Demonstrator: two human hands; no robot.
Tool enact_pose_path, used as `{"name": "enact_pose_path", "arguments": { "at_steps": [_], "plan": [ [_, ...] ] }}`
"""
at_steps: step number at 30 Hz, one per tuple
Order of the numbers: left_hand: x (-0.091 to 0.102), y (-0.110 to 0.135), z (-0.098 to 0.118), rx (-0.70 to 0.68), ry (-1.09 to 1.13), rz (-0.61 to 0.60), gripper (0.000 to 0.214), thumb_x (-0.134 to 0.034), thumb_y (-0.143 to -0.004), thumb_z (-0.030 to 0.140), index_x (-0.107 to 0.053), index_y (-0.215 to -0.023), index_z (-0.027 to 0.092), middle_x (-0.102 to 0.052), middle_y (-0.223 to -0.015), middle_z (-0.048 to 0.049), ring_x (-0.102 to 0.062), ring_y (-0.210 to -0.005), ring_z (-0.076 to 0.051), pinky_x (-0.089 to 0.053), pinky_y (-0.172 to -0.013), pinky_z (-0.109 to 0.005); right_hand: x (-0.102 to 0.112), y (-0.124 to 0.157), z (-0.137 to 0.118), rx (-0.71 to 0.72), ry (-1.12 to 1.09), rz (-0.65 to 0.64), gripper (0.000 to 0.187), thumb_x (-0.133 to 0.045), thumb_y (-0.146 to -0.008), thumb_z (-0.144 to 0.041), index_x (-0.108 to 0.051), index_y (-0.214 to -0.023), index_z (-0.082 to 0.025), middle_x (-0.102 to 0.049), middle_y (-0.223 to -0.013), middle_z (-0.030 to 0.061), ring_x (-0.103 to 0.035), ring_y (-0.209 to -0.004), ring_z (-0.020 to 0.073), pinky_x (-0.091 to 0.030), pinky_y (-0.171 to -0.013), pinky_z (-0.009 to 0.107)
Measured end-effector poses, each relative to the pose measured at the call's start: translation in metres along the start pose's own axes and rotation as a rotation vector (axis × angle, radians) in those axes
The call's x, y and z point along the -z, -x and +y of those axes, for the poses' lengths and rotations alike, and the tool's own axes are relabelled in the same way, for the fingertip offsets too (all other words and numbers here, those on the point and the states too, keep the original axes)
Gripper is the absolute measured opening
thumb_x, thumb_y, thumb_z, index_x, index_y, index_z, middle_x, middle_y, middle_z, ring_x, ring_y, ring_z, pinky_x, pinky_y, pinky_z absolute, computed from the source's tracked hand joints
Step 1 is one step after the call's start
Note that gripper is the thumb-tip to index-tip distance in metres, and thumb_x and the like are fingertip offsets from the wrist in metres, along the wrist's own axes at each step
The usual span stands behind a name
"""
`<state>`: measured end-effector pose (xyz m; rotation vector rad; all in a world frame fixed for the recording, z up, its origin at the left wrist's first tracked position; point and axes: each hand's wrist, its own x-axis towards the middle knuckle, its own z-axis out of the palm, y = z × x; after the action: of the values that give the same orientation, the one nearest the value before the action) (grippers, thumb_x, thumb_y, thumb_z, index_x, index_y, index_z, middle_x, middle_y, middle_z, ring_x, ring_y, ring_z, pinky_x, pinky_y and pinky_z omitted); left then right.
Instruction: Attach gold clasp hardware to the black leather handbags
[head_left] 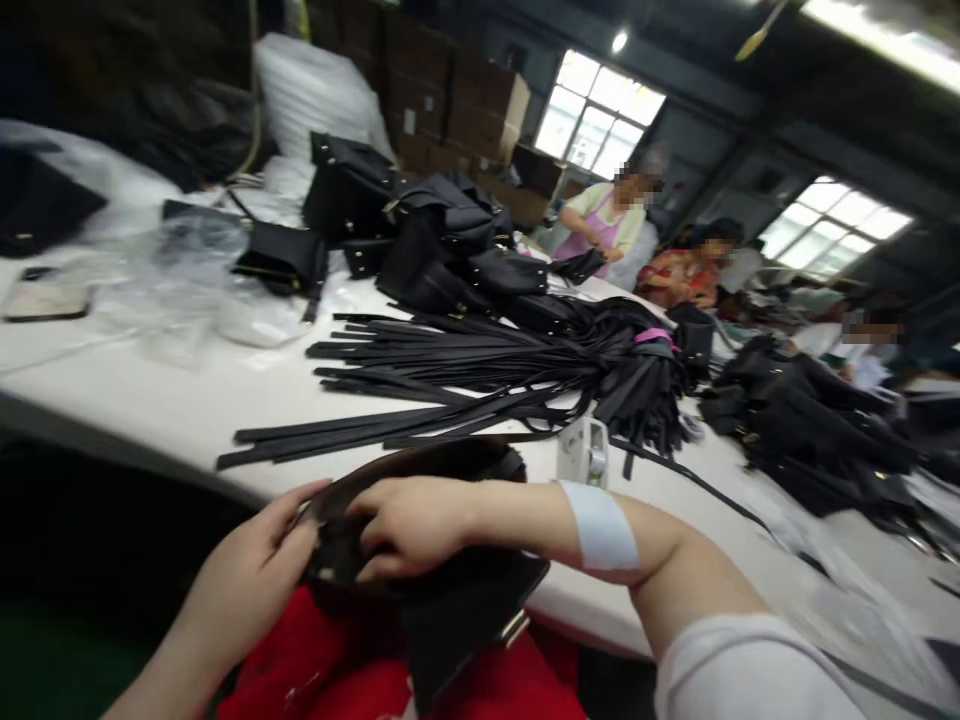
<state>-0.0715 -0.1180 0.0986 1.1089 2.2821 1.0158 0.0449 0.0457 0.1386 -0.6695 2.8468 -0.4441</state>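
- Motion blur softens everything; both hands cover much of the black leather handbag [465,610], hiding its left end.
- It lies over red cloth [322,670] against the white table [150,400] edge, long axis left-to-right, mouth upward.
- The left hand [255,575] pinches its left rim; the right hand [412,525] curls its fingers closed over the top.

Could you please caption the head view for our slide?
Left hand and right hand hold a black bag beside piled black straps on a white table.

You had no legible text, brand or number; the label on the cardboard boxes [480,95] was too blurred.
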Motion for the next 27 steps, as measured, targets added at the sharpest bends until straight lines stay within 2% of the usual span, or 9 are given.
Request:
{"name": "enact_pose_path", "arguments": {
  "at_steps": [4,6,10,14,17,19,21,25,27],
  "plan": [
    [0.000,0.006,-0.003,0.060,0.151,-0.017,0.054,-0.042,-0.080,0.043,-0.059,-0.122,0.013,-0.069,-0.111,-0.0082,-0.064,-0.101,-0.026,-0.051,-0.087,-0.031,0.027,0.032,0.017,-0.171,-0.501,0.402,0.021,-0.053,-0.093,-0.027,-0.067,-0.099,-0.013,-0.066,-0.108,0.0091,-0.062,-0.099,0.0161,-0.047,-0.091,0.028],
    [-0.002,0.004,0.001,0.061,0.190,-0.020,0.054,-0.043,-0.080,0.042,-0.057,-0.123,0.013,-0.070,-0.108,-0.0086,-0.065,-0.097,-0.026,-0.051,-0.086,-0.031,0.038,0.044,0.020,-0.313,-0.594,0.470,0.022,-0.050,-0.094,-0.027,-0.066,-0.100,-0.013,-0.067,-0.099,0.0074,-0.063,-0.090,0.0153,-0.049,-0.084,0.028],
    [-0.005,0.003,0.007,0.043,0.217,-0.018,0.052,-0.044,-0.080,0.041,-0.058,-0.122,0.013,-0.070,-0.102,-0.0073,-0.065,-0.092,-0.025,-0.051,-0.087,-0.031,0.053,0.066,0.014,-0.372,-0.431,0.316,0.020,-0.063,-0.085,-0.027,-0.068,-0.101,-0.016,-0.068,-0.103,0.0076,-0.062,-0.096,0.0185,-0.047,-0.091,0.031],
    [-0.004,0.004,0.006,0.045,0.222,-0.012,0.053,-0.045,-0.080,0.042,-0.057,-0.123,0.014,-0.069,-0.105,-0.0085,-0.064,-0.095,-0.026,-0.050,-0.088,-0.033,0.079,0.099,0.004,-0.354,-0.451,0.330,0.026,-0.052,-0.092,-0.029,-0.065,-0.112,-0.019,-0.065,-0.115,0.0091,-0.060,-0.107,0.0197,-0.045,-0.095,0.033],
    [-0.003,0.004,0.006,0.056,0.245,-0.014,0.052,-0.045,-0.080,0.043,-0.057,-0.122,0.014,-0.068,-0.108,-0.0102,-0.064,-0.097,-0.026,-0.050,-0.088,-0.034,0.091,0.124,-0.007,-0.284,-0.427,0.159,0.045,-0.062,-0.083,-0.025,-0.057,-0.128,-0.021,-0.056,-0.132,0.0107,-0.052,-0.122,0.0222,-0.039,-0.104,0.036],
    [-0.004,0.004,0.005,0.063,0.255,-0.015,0.051,-0.044,-0.081,0.043,-0.057,-0.121,0.015,-0.069,-0.105,-0.0102,-0.064,-0.097,-0.026,-0.051,-0.088,-0.034,0.084,0.129,-0.016,-0.264,-0.352,0.036,0.065,-0.072,-0.073,-0.027,-0.052,-0.134,-0.019,-0.050,-0.138,0.0131,-0.046,-0.128,0.0252,-0.035,-0.108,0.039],
    [-0.006,0.003,0.003,0.065,0.261,-0.030,0.051,-0.044,-0.082,0.043,-0.055,-0.122,0.015,-0.069,-0.102,-0.0097,-0.065,-0.095,-0.026,-0.052,-0.086,-0.034,0.065,0.123,-0.024,-0.279,-0.305,0.025,0.070,-0.077,-0.068,-0.031,-0.054,-0.132,-0.019,-0.051,-0.137,0.0144,-0.045,-0.128,0.0276,-0.033,-0.109,0.040],
    [-0.013,0.005,-0.005,0.038,0.244,-0.068,0.053,-0.045,-0.085,0.046,-0.050,-0.127,0.015,-0.069,-0.099,-0.0087,-0.066,-0.091,-0.025,-0.054,-0.083,-0.033,0.028,0.101,-0.029,-0.204,-0.528,0.026,0.027,-0.067,-0.082,-0.032,-0.071,-0.105,-0.018,-0.069,-0.104,0.0072,-0.062,-0.095,0.0173,-0.045,-0.089,0.025],
    [-0.016,0.005,-0.005,0.002,0.197,-0.040,0.051,-0.045,-0.088,0.050,-0.052,-0.125,0.016,-0.069,-0.094,-0.0068,-0.066,-0.087,-0.024,-0.056,-0.079,-0.032,0.022,0.098,-0.027,-0.185,-0.686,0.086,0.021,-0.061,-0.087,-0.031,-0.072,-0.095,-0.015,-0.070,-0.089,0.0038,-0.062,-0.079,0.0129,-0.047,-0.075,0.019]
  ]
}}
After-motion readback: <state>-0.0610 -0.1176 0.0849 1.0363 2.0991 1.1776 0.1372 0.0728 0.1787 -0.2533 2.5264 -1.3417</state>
